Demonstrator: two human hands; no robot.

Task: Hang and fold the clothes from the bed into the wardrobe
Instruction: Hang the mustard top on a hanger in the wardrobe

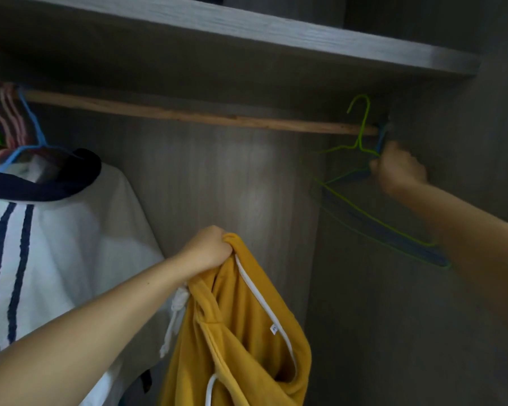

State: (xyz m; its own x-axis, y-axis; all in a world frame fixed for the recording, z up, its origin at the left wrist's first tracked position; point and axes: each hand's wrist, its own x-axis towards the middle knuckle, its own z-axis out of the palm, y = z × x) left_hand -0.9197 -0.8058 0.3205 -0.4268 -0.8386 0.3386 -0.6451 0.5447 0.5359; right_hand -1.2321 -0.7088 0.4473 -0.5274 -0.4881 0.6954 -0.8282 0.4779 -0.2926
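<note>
status: one white top [56,244] already hangs on the rod [188,114]. left hand [208,250] grips the yellow garment [235,332], bunched and unhung, below the rod. right hand [398,168] pinches a green hanger [361,127], hook off the rod. remaining: hang the garment; bed not visible.

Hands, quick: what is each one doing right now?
Left hand: grips the yellow garment.
Right hand: grips the green hanger, by the rod's end.

Left hand [208,249] holds a yellow garment [238,332]; right hand [398,168] grips a green hanger [361,124] at the wardrobe rail [188,114].
</note>
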